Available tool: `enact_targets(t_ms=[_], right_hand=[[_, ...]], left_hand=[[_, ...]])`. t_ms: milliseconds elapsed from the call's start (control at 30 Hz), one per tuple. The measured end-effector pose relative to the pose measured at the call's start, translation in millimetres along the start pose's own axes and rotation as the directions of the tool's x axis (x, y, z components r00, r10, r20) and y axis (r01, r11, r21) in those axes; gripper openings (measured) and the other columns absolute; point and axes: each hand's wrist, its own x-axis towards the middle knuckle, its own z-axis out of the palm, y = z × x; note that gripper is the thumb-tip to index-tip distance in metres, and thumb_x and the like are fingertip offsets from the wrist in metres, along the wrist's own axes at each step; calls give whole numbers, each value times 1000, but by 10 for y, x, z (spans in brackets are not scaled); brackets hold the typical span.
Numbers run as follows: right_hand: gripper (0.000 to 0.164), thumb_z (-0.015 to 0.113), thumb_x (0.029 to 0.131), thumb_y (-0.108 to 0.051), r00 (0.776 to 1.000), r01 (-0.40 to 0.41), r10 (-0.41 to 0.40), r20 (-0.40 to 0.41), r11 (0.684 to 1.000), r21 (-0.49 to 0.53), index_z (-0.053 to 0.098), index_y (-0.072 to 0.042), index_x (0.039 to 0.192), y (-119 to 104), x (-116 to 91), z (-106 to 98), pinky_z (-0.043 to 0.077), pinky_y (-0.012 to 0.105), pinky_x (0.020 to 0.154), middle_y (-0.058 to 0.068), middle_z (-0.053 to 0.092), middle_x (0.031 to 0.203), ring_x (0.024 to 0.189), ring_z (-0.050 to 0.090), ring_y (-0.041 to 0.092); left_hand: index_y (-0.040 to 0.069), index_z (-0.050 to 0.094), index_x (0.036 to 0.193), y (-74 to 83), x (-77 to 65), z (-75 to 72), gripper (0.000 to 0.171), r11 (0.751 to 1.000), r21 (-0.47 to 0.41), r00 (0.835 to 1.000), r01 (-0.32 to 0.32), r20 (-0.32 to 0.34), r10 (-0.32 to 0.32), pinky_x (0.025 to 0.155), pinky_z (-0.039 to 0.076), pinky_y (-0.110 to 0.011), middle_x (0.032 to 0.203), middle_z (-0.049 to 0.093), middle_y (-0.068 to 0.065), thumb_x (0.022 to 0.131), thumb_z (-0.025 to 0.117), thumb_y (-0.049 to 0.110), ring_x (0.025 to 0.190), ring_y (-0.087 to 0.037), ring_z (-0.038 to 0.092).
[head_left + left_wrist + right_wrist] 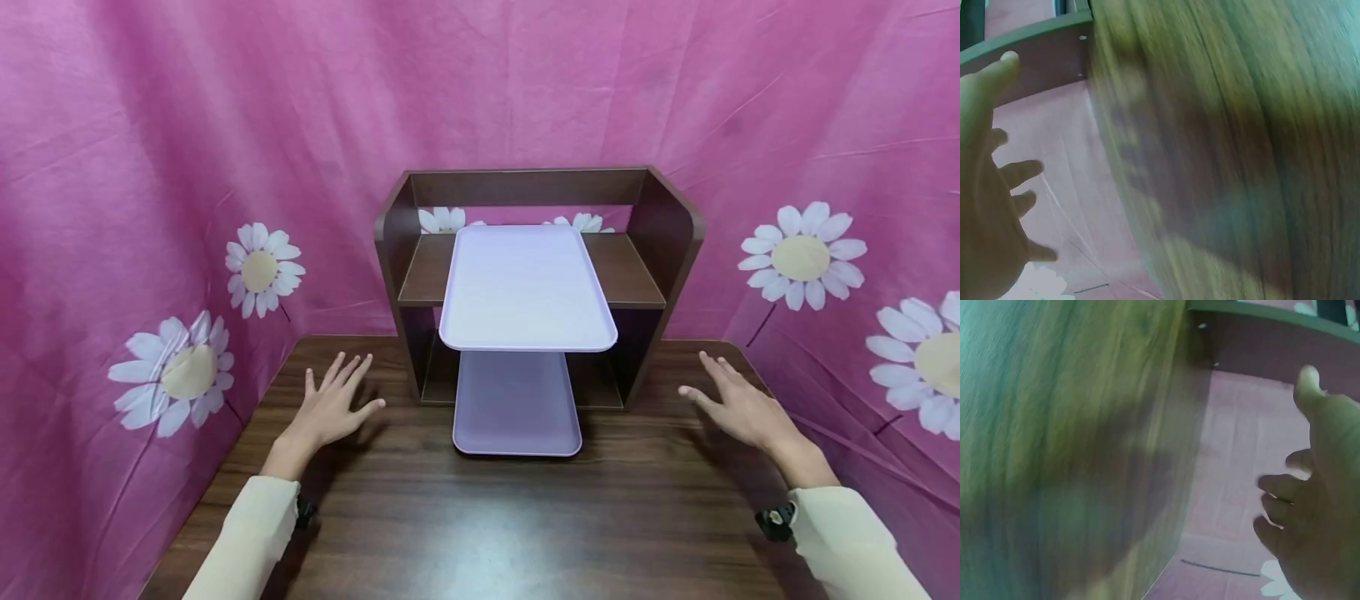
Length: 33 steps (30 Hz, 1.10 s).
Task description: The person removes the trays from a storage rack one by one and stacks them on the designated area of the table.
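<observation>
Two pale lilac trays stand in a dark brown two-tier shelf (678,225). The upper tray (528,287) lies on the top shelf board, its front end jutting out past the board. Below it, the lower tray (517,408) pokes out from the bottom level over the table. My left hand (328,412) hovers over the table left of the shelf, fingers spread, holding nothing. To the right of the shelf, my right hand (742,410) is held above the table with fingers extended and nothing in it. Both wrist views show the spread fingers beside a shelf side panel (1047,56).
The wood-grain table (480,517) reaches back to a pink curtain (525,83) with large white daisies. The curtain also hangs along the left and right sides. A dark wrist strap (776,522) sits at the right sleeve cuff.
</observation>
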Motion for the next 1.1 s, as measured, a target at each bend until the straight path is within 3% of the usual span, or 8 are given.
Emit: enact_targets(t_ms=[133, 300, 433, 633, 767, 933, 1000, 1100], right_hand=[[77, 49, 109, -57, 994, 7, -7, -106, 1000, 6, 44, 4, 157, -126, 13, -66, 49, 78, 87, 43, 59, 135, 116, 61, 64], [46, 59, 109, -41, 965, 81, -57, -258, 993, 83, 68, -4, 136, -350, 11, -166, 51, 73, 84, 31, 73, 123, 110, 68, 56], [33, 64, 108, -30, 944, 137, -84, -319, 980, 147, 73, -5, 126, -524, 1, -271, 53, 66, 87, 25, 76, 120, 110, 71, 48], [31, 67, 106, -28, 928, 168, -91, -362, 968, 188, 75, -5, 126, -690, -6, -385, 50, 32, 86, 20, 78, 119, 114, 70, 41], [34, 67, 106, -30, 922, 174, -84, -378, 962, 209, 73, -5, 129, -797, -16, -468, 45, 21, 82, 20, 78, 119, 112, 69, 34], [39, 67, 106, -33, 914, 176, -76, -398, 959, 221, 71, -7, 134, -888, -6, -572, 43, 17, 85, 19, 77, 124, 112, 67, 11], [41, 67, 106, -33, 913, 173, -72, -401, 960, 222, 69, -6, 137, -917, 5, -608, 46, 24, 88, 20, 76, 127, 115, 67, 17], [46, 68, 105, -34, 917, 167, -65, -394, 958, 231, 65, -5, 141, -954, 34, -660, 50, 44, 95, 25, 71, 134, 124, 65, 40]], left_hand=[[12, 32, 167, 63, -5, -15, 74, 999, -38, 998, -31, -49, 29, 119, 34, -77, 163, 47, -24, 106, 64, 41, 149, -48, 45], [8, 51, 157, 194, -18, -66, 57, 996, -73, 990, -53, -134, 43, 103, 55, -65, 148, 62, -25, 106, 65, 30, 131, -47, 63], [8, 63, 145, 326, -33, -92, 43, 994, -83, 981, -70, -188, 53, 94, 60, -62, 139, 70, -19, 106, 65, 25, 122, -42, 70], [7, 72, 131, 505, -70, -92, 31, 988, -130, 970, -84, -239, 51, 91, 61, -61, 125, 77, -14, 104, 67, 21, 112, -38, 75], [7, 76, 121, 605, -86, -83, 23, 978, -187, 964, -88, -264, 37, 86, 62, -56, 111, 80, -11, 102, 69, 17, 99, -32, 77], [7, 78, 114, 729, -101, -77, 17, 962, -262, 963, -76, -270, 3, 77, 61, -46, 95, 79, -5, 100, 70, 14, 82, -20, 73], [7, 78, 111, 777, -106, -76, 15, 957, -283, 962, -70, -272, -11, 74, 59, -42, 91, 78, -3, 100, 70, 13, 78, -16, 70], [8, 78, 107, 850, -115, -77, 11, 948, -314, 965, -57, -262, -28, 68, 55, -35, 85, 76, -1, 99, 71, 12, 70, -10, 63]])
